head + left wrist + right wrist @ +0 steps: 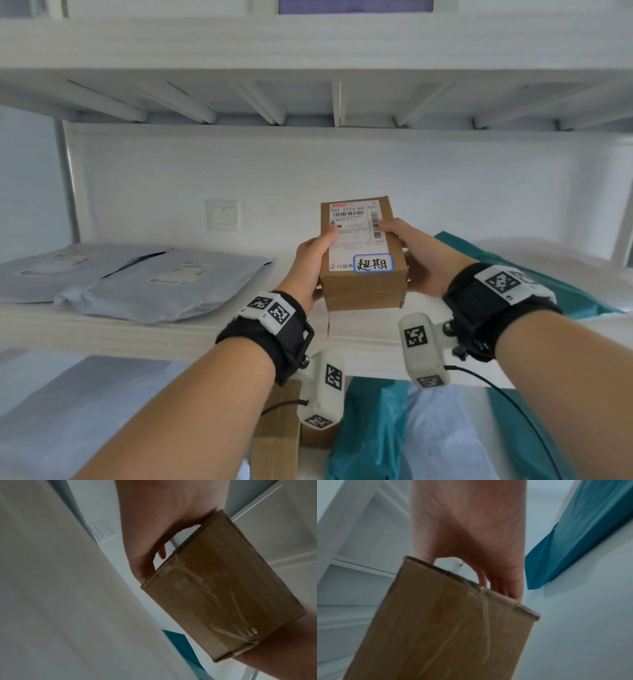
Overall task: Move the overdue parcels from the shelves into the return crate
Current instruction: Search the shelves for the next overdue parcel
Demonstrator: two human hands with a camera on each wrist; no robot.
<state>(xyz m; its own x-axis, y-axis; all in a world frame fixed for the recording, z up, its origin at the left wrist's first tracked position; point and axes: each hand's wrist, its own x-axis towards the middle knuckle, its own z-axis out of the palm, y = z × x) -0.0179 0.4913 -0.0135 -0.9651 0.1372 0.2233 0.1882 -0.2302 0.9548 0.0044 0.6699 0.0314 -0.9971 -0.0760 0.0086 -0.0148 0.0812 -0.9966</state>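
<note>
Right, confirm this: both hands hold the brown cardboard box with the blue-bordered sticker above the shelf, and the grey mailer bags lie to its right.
One detail is wrong. The head view shows the grey mailer bags lying to the left of the cardboard box, not its right; a teal bag is on the right. The rest holds: left hand and right hand grip the box above the shelf.

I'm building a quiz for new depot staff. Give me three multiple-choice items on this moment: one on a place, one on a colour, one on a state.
1. Where do the grey mailer bags lie?
A. left on the shelf
B. in a crate
C. on the floor

2. What colour borders the handwritten sticker?
A. red
B. blue
C. green

3. How is the cardboard box held?
A. lying on the shelf
B. by one hand
C. by both hands

Answers: 1 A, they lie left of the box on the shelf; 2 B, its rim is blue; 3 C, the left hand and right hand grip its sides.
</note>
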